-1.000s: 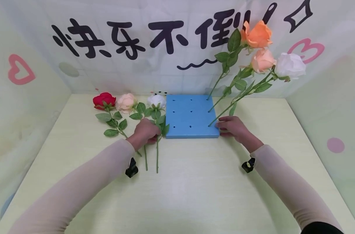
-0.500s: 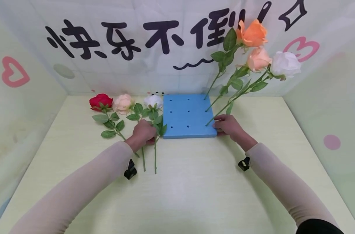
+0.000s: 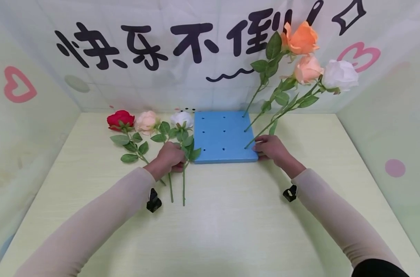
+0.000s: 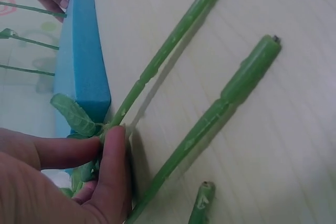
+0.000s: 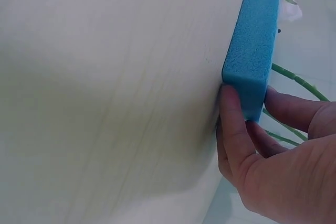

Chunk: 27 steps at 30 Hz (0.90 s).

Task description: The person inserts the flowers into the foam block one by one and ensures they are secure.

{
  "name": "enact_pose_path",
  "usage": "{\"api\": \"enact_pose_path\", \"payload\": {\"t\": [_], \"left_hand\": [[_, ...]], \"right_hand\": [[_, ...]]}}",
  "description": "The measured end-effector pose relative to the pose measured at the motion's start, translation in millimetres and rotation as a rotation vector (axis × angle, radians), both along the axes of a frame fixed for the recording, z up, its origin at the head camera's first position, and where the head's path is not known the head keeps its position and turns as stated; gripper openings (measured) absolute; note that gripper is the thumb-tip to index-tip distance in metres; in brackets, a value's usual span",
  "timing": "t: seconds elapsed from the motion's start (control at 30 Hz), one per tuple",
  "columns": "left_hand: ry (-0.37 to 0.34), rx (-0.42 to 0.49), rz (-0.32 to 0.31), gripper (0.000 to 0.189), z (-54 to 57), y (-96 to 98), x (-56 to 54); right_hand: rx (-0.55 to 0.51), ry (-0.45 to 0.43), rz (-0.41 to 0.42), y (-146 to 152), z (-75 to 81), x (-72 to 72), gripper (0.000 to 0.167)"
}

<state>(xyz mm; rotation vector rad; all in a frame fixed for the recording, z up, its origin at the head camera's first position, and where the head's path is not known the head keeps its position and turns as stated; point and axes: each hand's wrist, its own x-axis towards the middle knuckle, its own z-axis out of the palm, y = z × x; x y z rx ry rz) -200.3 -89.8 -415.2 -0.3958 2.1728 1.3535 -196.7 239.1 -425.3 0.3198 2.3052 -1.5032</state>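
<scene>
My left hand (image 3: 170, 157) pinches the stem of a white rose (image 3: 183, 120) lying left of the blue foam block (image 3: 213, 140). In the left wrist view, thumb and finger meet on the rose's stem (image 4: 149, 72) just below a leaf. The block has rows of small holes. Along its right side, an orange rose (image 3: 301, 38), a peach rose (image 3: 307, 69) and another white rose (image 3: 339, 75) stand in holes, leaning right. At the near right corner my right hand (image 3: 273, 148) grips the block, thumb on top and fingers along its side (image 5: 252, 95).
A red rose (image 3: 121, 120) and a pale pink rose (image 3: 147, 122) lie left of the white rose, their stems passing close by my left hand. A printed cloth (image 3: 144, 84) hangs behind the pale table (image 3: 210, 223). More cloth walls flank both sides.
My right hand's fingers have drawn in closer on the block's corner. The white rose's leaves by my left hand have shifted slightly right, over the block's edge. The head view has shifted a little.
</scene>
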Motion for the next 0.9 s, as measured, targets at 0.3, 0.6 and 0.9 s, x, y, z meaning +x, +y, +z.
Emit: {"api": "enact_pose_path", "payload": {"t": [0.3,0.6,0.9], "left_hand": [[-0.018,0.034,-0.003,0.058,14.8,0.1,-3.4],[0.055,0.094,-0.040,0.068,22.6,1.2,-1.8],[0.091,0.119,-0.021,0.068,26.7,-0.8,-6.0]], "right_hand": [[-0.004,-0.013,-0.006,-1.1,0.5,-1.6,0.045],[-0.002,-0.015,-0.005,-0.5,1.6,0.0,0.045],[0.011,-0.006,-0.001,-1.6,1.1,0.3,0.046]]}}
